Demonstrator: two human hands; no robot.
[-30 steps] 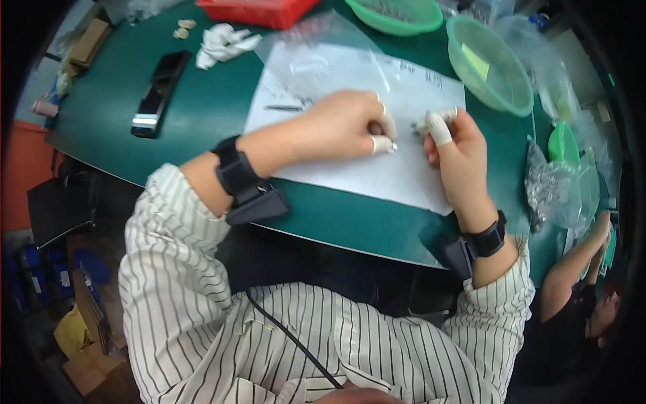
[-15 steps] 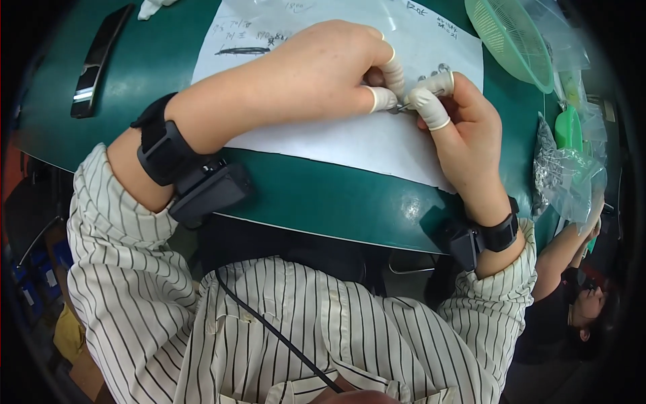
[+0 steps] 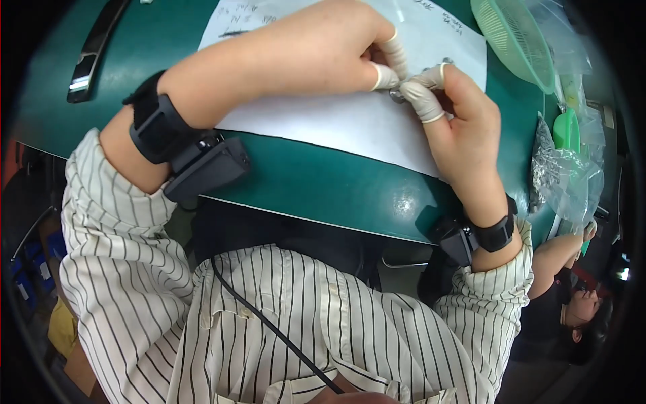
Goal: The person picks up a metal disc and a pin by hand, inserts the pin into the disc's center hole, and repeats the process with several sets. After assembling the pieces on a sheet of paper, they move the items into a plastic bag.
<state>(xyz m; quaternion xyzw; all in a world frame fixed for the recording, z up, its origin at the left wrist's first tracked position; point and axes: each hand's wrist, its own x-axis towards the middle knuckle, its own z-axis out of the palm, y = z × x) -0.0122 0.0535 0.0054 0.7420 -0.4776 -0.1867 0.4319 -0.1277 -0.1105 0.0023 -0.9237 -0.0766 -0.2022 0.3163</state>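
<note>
White finger cots cover the thumb and forefinger of my left hand [image 3: 330,50] and my right hand [image 3: 468,128]. Their tips meet in a pinch over the white paper sheet [image 3: 316,124]. A small, round, shiny metal piece [image 3: 396,96] shows just below where the fingertips touch, and the fingers hide part of it. My left fingers are closed around it from the left, my right thumb and forefinger from the right. Beyond the right fingertips lie other small metal pieces [image 3: 447,60], partly covered by the hand.
The paper, with handwriting, lies on a green table [image 3: 323,175]. A long black glossy object [image 3: 94,54] rests at far left. At right are a pale green plastic basket [image 3: 515,44], a green scoop [image 3: 567,129] and clear bags of small metal parts [image 3: 548,172]. Another person [image 3: 558,310] sits at lower right.
Both hands appear slightly higher in the picture, as do the paper and table. The thin metal bit between the fingertips no longer shows; a rounder shiny piece does.
</note>
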